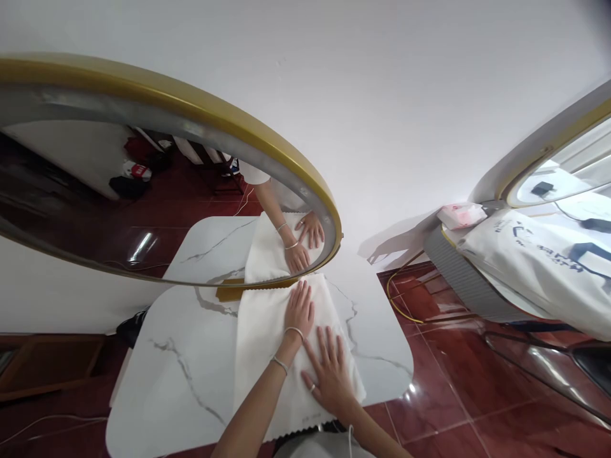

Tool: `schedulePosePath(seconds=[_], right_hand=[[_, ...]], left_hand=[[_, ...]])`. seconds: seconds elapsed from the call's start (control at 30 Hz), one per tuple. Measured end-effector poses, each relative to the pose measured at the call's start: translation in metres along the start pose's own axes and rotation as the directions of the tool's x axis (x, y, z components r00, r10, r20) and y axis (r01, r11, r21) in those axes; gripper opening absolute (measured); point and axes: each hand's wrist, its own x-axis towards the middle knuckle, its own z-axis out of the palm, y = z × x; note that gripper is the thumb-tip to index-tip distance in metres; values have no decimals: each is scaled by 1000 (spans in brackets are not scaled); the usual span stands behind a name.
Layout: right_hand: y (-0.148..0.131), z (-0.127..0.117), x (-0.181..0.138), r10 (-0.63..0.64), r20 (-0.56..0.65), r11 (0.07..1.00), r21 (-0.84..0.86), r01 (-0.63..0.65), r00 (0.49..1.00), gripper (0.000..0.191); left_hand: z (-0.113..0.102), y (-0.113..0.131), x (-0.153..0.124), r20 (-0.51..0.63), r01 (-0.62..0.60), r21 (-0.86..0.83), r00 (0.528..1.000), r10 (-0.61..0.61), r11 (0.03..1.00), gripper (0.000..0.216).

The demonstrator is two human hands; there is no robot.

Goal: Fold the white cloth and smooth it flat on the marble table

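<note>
A white cloth [260, 343] with a scalloped edge lies spread on a marble-patterned white table [186, 356]. My left hand [300, 310] rests flat on the far part of the cloth, fingers pointing toward the mirror; two bracelets circle its wrist. Nearer to me, my right hand [330, 374] presses flat on the cloth's right side with fingers spread and a ring on one of them. Neither hand grips anything. The cloth's near edge hangs by my lap.
A large gold-framed mirror [229, 111] stands at the table's back, reflecting the cloth and both hands. To the right, another table [470, 280] bears a printed white bag [520, 254] and a tissue pack [462, 215]. Red tiles [429, 407] cover the floor.
</note>
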Motion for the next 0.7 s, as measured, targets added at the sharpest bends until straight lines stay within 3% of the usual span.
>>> schedulePosePath(seconds=[0.07,0.23,0.37,0.53,0.7], right_hand=[[-17,8,7,-19,3,1000,20,19,1000,75],[-61,14,26,-52,41,995,82,48,998,76],[-84,13,36,-75,89,990,124,64,993,82],[-79,23,29,-2,58,995,97,-4,998,76],[-55,17,1,35,45,997,66,-38,998,79]], left_hand=[[-6,-22,-8,-22,-25,-15,999,24,1000,58],[-30,-70,-25,-67,48,5,997,-47,999,52],[-45,-85,-31,-6,68,69,998,-68,995,52],[-30,-62,-17,138,-28,51,990,21,998,61],[-18,-22,1,123,-25,14,992,24,1000,60]])
